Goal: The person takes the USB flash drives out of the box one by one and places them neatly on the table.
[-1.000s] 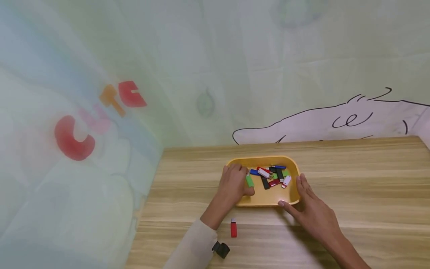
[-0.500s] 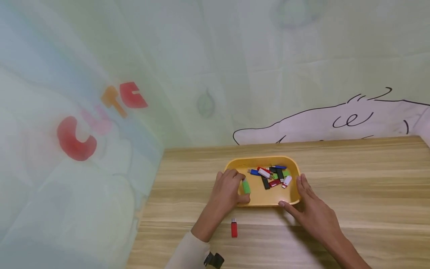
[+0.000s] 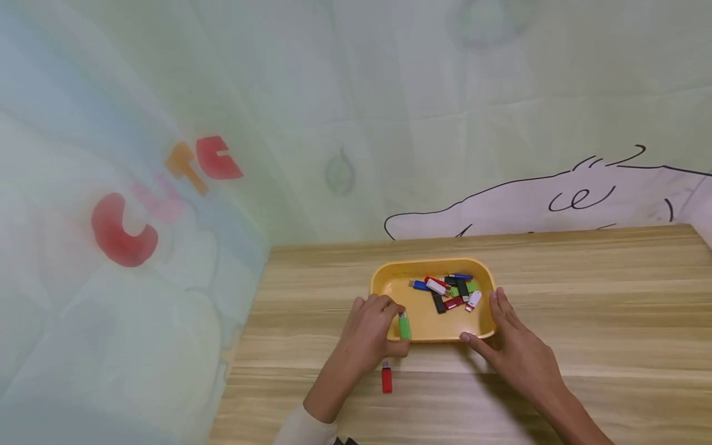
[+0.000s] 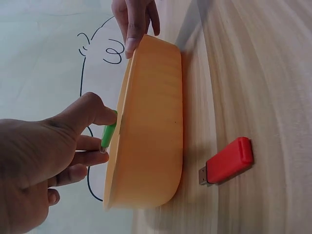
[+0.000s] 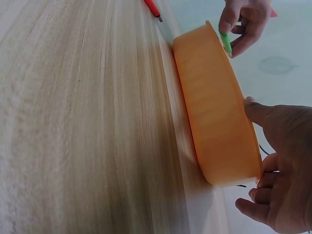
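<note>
Left hand (image 3: 371,330): thumb and fingertips pinch a green USB stick (image 3: 404,326) at its 2 ends, the metal plug toward the fingers and the green body toward the thumb. In the head view its long axis runs roughly from the far side to the near side, above the near-left part of a yellow tray (image 3: 428,326); whether it touches the rim cannot be told.

Right hand (image 3: 521,349): grips the tray's near-right corner, thumb on the near rim, fingers at the right end.

Outside the tray, 1 red USB stick (image 3: 387,379) lies flat on the wooden table (image 3: 601,296), on the near side, plug toward the tray. Its long axis is close to parallel with that of the green stick. The left hand is just beside it; the right hand is well apart.

Inside, toward the right and far side, lies a loose cluster, including 1 blue stick (image 3: 419,285) and 1 white stick (image 3: 437,286). Beyond stands a printed backdrop (image 3: 389,123).
</note>
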`<state>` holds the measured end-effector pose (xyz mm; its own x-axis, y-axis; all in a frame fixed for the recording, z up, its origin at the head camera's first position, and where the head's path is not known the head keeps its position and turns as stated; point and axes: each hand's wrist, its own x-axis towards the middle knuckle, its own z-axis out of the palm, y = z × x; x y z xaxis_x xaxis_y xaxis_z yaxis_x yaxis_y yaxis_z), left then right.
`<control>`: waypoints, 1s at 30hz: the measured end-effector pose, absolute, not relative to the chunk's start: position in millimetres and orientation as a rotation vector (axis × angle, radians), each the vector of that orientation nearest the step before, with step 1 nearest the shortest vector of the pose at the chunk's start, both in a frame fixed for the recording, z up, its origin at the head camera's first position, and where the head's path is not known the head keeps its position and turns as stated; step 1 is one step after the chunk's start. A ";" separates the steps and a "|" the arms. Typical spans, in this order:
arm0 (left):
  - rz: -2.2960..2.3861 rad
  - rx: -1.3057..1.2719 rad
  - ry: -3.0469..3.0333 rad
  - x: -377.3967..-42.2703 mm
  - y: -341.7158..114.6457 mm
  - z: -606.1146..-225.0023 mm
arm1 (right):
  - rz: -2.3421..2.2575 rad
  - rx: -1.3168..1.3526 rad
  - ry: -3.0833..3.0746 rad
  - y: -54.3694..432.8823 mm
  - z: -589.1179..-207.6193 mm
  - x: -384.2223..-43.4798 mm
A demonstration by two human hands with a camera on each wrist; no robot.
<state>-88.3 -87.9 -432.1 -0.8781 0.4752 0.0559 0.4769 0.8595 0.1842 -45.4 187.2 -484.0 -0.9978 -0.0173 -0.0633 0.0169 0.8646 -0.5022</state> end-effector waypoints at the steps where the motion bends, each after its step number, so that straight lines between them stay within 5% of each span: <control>1: -0.302 -0.785 -3.013 -87.1 -89.3 -432.6 | -0.797 -0.001 2.969 187.2 -483.9 -45.7; 30: -0.376 -0.926 -2.964 -50.6 -104.3 -436.8 | -0.796 0.026 2.951 187.1 -483.6 -44.5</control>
